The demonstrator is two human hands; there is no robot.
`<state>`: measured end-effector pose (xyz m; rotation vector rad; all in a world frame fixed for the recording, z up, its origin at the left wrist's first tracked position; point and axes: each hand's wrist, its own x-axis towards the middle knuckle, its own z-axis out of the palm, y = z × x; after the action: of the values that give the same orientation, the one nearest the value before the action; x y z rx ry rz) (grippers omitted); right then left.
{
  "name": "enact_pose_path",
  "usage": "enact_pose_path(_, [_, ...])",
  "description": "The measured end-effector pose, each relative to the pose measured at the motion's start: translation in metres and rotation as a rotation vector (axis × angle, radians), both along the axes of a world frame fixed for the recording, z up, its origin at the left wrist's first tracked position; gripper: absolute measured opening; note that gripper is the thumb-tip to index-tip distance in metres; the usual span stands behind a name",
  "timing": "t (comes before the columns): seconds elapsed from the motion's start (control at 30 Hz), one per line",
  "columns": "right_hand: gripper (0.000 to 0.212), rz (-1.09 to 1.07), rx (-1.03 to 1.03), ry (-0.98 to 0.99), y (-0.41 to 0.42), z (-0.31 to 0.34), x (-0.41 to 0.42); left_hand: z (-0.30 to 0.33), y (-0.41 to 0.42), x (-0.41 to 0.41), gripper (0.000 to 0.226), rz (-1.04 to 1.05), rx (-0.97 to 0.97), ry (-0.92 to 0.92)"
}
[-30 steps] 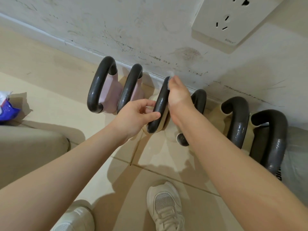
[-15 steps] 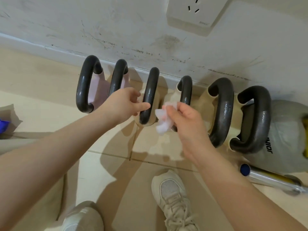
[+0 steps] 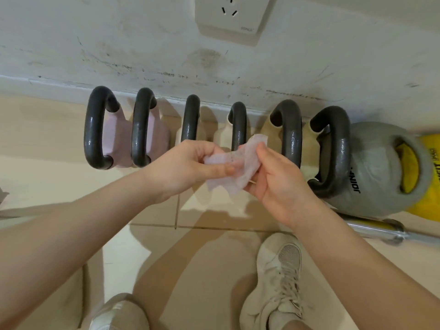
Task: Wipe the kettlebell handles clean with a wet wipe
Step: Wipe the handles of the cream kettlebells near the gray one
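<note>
Several kettlebells stand in a row along the wall, each with a dark handle. Two pink ones [image 3: 114,141] are at the left, then a narrow handle [image 3: 190,120] and another [image 3: 238,125], then two thick handles [image 3: 291,134] on cream bodies. A white wet wipe [image 3: 234,170] is stretched between my hands in front of the middle handles. My left hand [image 3: 188,167] pinches its left end and my right hand [image 3: 276,179] grips its right end. Neither hand touches a handle.
A grey and yellow kettlebell [image 3: 381,167] sits at the far right, with a chrome bar [image 3: 381,231] on the floor before it. A wall socket [image 3: 228,17] is above. My white shoes [image 3: 278,277] stand on the beige tiles below.
My right hand left the third handle with the wipe and drew back. My left hand let go of that handle and took the wipe's other end. The view shifted right.
</note>
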<state>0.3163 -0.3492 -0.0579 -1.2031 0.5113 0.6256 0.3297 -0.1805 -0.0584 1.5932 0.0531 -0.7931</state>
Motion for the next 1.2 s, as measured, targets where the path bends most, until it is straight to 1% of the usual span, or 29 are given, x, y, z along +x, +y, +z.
enact_pose_path(0.07, [0.049, 0.055, -0.028, 0.007, -0.001, 0.001, 0.002, 0.001, 0.004, 0.0, 0.011, 0.037, -0.021, -0.003])
enact_pose_path(0.13, [0.058, 0.15, -0.045, -0.005, -0.001, 0.003, 0.005, 0.0, 0.005, 0.0, 0.009, 0.085, -0.049, -0.009])
enact_pose_path(0.2, [0.055, 0.24, -0.053, -0.012, 0.0, 0.004, 0.008, 0.001, 0.004, 0.0, 0.016, 0.115, -0.062, 0.007])
enact_pose_path(0.27, [0.056, 0.286, -0.112, -0.024, 0.001, 0.002, 0.009, 0.003, 0.001, 0.0, 0.02, 0.132, -0.049, 0.007])
enact_pose_path(0.33, [0.055, 0.287, -0.18, -0.017, -0.002, -0.003, 0.009, 0.003, -0.003, -0.001, 0.011, 0.142, -0.026, -0.048])
enact_pose_path(0.37, [0.047, 0.252, -0.162, 0.01, -0.004, -0.006, 0.008, 0.002, -0.005, -0.002, 0.006, 0.155, -0.01, -0.075])
enact_pose_path(0.4, [0.038, 0.178, -0.093, 0.068, -0.007, -0.008, 0.008, 0.001, -0.007, -0.003, 0.008, 0.178, 0.01, -0.1])
enact_pose_path(0.43, [0.035, 0.085, 0.012, 0.145, -0.01, -0.009, 0.007, 0.001, -0.008, -0.005, 0.012, 0.203, 0.02, -0.118])
enact_pose_path(0.5, [0.043, -0.029, 0.214, 0.239, -0.018, -0.008, 0.004, 0.004, -0.012, -0.007, 0.015, 0.239, 0.015, -0.138])
enact_pose_path(0.57, [0.051, 0.014, 0.289, 0.238, -0.021, -0.006, 0.004, 0.007, -0.016, -0.009, 0.013, 0.235, 0.004, -0.172])
enact_pose_path(0.63, [0.057, 0.128, 0.25, 0.198, -0.017, -0.003, 0.004, 0.011, -0.022, -0.012, 0.011, 0.216, 0.012, -0.225])
enact_pose_path(0.67, [0.056, 0.186, 0.219, 0.156, -0.015, -0.003, 0.004, 0.012, -0.024, -0.012, 0.01, 0.212, 0.023, -0.244])
enact_pose_path(0.73, [0.042, 0.247, 0.216, 0.085, -0.012, -0.004, 0.003, 0.014, -0.027, -0.013, 0.011, 0.23, 0.052, -0.268])
enact_pose_path(0.8, [0.028, 0.217, 0.241, 0.095, -0.013, -0.003, 0.005, 0.012, -0.024, -0.011, 0.012, 0.296, 0.094, -0.273])
enact_pose_path(0.9, [0.017, 0.093, 0.234, 0.107, -0.025, 0.002, 0.007, 0.0, -0.017, -0.009, 0.008, 0.358, 0.191, -0.235])
enact_pose_path(0.93, [0.015, 0.045, 0.175, 0.072, -0.029, 0.005, 0.008, -0.004, -0.017, -0.009, 0.006, 0.362, 0.218, -0.211])
enact_pose_path(0.97, [0.014, 0.001, 0.056, 0.005, -0.035, 0.008, 0.01, -0.008, -0.019, -0.009, 0.006, 0.367, 0.231, -0.188])
enact_pose_path(1.0, [0.013, -0.038, -0.126, -0.101, -0.042, 0.011, 0.012, -0.011, -0.021, -0.009, 0.008, 0.373, 0.237, -0.172])
enact_pose_path(1.07, [0.011, -0.098, -0.592, -0.394, -0.055, 0.018, 0.019, -0.018, -0.027, -0.007, 0.013, 0.366, 0.244, -0.148])
enact_pose_path(1.1, [0.011, -0.087, -0.781, -0.529, -0.058, 0.02, 0.022, -0.022, -0.03, -0.006, 0.015, 0.347, 0.264, -0.14])
enact_pose_path(1.13, [0.012, -0.038, -0.889, -0.6, -0.057, 0.018, 0.025, -0.026, -0.032, -0.004, 0.018, 0.321, 0.293, -0.129])
enact_pose_path(1.17, [0.012, 0.041, -0.913, -0.596, -0.051, 0.016, 0.027, -0.029, -0.035, -0.001, 0.023, 0.296, 0.318, -0.112])
enact_pose_path(1.2, [0.014, 0.138, -0.88, -0.543, -0.042, 0.011, 0.027, -0.032, -0.038, 0.001, 0.027, 0.28, 0.321, -0.089])
